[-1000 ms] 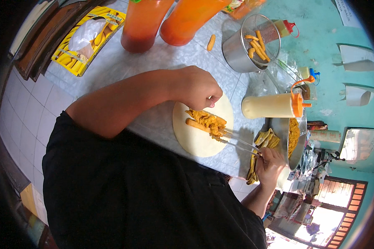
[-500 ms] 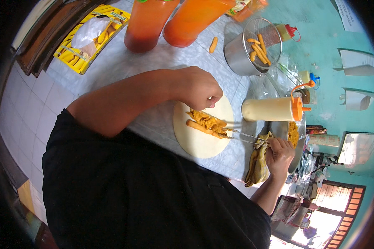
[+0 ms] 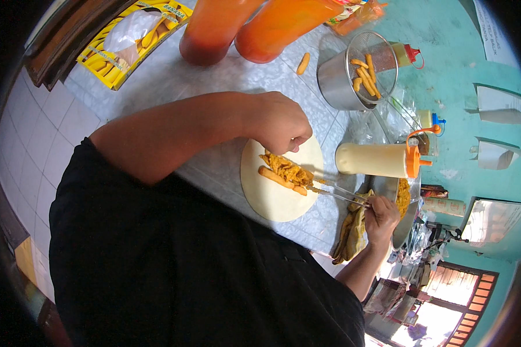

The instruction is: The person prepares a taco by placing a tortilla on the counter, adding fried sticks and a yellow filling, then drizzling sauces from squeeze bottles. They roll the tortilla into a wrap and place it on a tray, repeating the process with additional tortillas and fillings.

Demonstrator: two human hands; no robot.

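Note:
A round pale flatbread (image 3: 281, 207) lies on the table, with a strip of shredded yellow-brown filling (image 3: 287, 169) across it. Along the filling are golden-brown fried sticks (image 3: 275, 177); I cannot tell whether they are fries or sausages. My right hand (image 3: 383, 218) grips slim metal tongs (image 3: 342, 191), whose tips touch the filling's right end. Over the flatbread's far edge, my left hand (image 3: 283, 122) is closed with its fingers curled under; whatever they hold, if anything, is hidden. A crumpled yellow-brown cloth (image 3: 353, 231) sits beside the right hand.
A cream sauce bottle (image 3: 370, 160) with an orange cap lies right of the flatbread in view. Beyond are a metal pot (image 3: 338, 81), a mesh strainer (image 3: 382, 49) of fried sticks and two large orange-red bottles (image 3: 275, 32). A metal bowl (image 3: 400, 228) holds more filling.
My right hand has shifted slightly left with the tongs, and more of a fried stick's end shows below the tips. The left hand stays closed in nearly the same place.

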